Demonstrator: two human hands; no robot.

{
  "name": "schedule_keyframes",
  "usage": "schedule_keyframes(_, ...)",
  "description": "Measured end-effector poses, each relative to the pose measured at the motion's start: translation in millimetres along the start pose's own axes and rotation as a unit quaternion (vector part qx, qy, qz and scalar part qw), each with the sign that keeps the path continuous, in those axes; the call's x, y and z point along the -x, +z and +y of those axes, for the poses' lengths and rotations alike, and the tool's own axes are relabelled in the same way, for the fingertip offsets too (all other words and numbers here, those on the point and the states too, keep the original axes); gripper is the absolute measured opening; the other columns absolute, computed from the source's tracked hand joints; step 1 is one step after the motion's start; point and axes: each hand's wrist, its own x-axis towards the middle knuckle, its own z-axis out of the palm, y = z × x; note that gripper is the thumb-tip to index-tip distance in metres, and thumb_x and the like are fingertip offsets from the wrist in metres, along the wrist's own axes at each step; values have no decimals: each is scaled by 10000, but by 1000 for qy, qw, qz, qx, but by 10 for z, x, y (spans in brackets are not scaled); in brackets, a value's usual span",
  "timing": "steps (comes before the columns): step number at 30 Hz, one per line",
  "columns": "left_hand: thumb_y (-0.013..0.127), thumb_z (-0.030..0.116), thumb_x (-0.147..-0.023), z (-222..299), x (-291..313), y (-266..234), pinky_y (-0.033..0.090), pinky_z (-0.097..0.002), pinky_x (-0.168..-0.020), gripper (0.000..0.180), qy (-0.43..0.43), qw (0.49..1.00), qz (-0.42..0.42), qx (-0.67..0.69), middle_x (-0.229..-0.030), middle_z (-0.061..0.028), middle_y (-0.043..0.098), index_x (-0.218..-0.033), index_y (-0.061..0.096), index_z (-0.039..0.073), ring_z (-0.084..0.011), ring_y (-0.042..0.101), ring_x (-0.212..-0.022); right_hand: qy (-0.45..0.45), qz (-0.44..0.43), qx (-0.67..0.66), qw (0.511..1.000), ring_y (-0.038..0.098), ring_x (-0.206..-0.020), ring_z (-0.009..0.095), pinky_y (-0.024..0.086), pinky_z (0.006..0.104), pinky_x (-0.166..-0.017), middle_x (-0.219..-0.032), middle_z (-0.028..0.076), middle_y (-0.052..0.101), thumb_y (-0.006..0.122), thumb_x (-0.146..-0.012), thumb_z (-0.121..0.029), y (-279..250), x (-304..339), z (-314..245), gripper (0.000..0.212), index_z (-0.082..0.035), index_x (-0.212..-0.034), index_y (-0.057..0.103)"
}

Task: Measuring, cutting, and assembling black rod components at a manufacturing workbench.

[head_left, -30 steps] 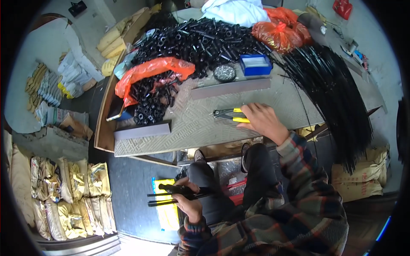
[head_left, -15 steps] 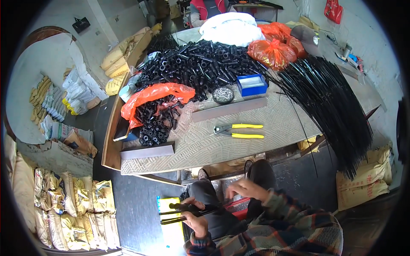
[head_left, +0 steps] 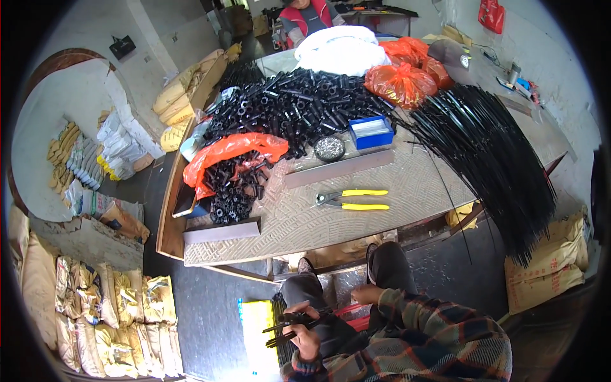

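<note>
Over my left thigh, my left hand (head_left: 307,339) is closed round several thin black rods (head_left: 275,335), whose ends stick out to the left past my fingers. A darker black piece (head_left: 294,318) sits among them at my fingers, its kind unclear. My right hand (head_left: 366,294) hangs above my other thigh with its fingers curled in. Whatever it may hold is hidden. Pliers with yellow handles (head_left: 353,198) lie untouched on the bench (head_left: 280,232) in front. A large bundle of long black rods (head_left: 490,165) hangs over the bench's right side.
Black tubular parts (head_left: 299,105) are heaped on the bench. Smaller parts (head_left: 235,191) spill from a red plastic bag (head_left: 235,148). A dish of small metal pieces (head_left: 329,149) stands beside a blue box (head_left: 372,132). Sacks (head_left: 114,318) line the left. A person (head_left: 310,19) sits opposite.
My right hand has moved slightly down and curled its fingers. My left hand, still holding the rods, has shifted a little right and down. The view has moved slightly.
</note>
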Motion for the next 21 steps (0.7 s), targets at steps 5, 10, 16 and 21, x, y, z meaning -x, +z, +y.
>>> schedule_keyframes(5, 338, 558, -896, 32, -2, 86, 434, -300, -592, 607, 8, 1000, 2, 2, -614, -89, 518, -977, 509, -19, -178, 505, -575, -40, -11, -9, 999, 616, -668, 353, 484, 474, -612, -696, 169, 610, 512, -782, -236, 239, -11, 234, 253, -22, -737, 638)
schedule_keyframes(10, 341, 561, -899, 26, -16, 81, 433, -291, -589, 612, 7, 1000, -2, -21, -610, -91, 520, -974, 508, -24, -178, 513, -582, -69, -31, 12, 997, 614, -677, 358, 478, 482, -613, -706, 176, 612, 500, -804, -269, 137, -10, 182, 281, -29, -740, 631)
schedule_keyframes(16, 334, 560, -902, 68, -23, 128, 431, -298, -598, 615, 10, 999, -17, -35, -611, -92, 520, -978, 507, -25, -182, 514, -591, -79, 12, 22, 997, 605, -709, 344, 474, 459, -621, -799, 165, 601, 466, -853, -254, 114, 25, 166, 251, -43, -809, 594)
schedule_keyframes(21, 319, 567, -903, 86, -16, 112, 429, -301, -597, 622, 22, 999, 2, -24, -615, -93, 520, -982, 500, -23, -178, 507, -575, -101, 44, 49, 993, 607, -827, 307, 483, 402, -690, -953, 155, 602, 482, -880, -234, -442, 91, 102, 225, -55, -892, 618)
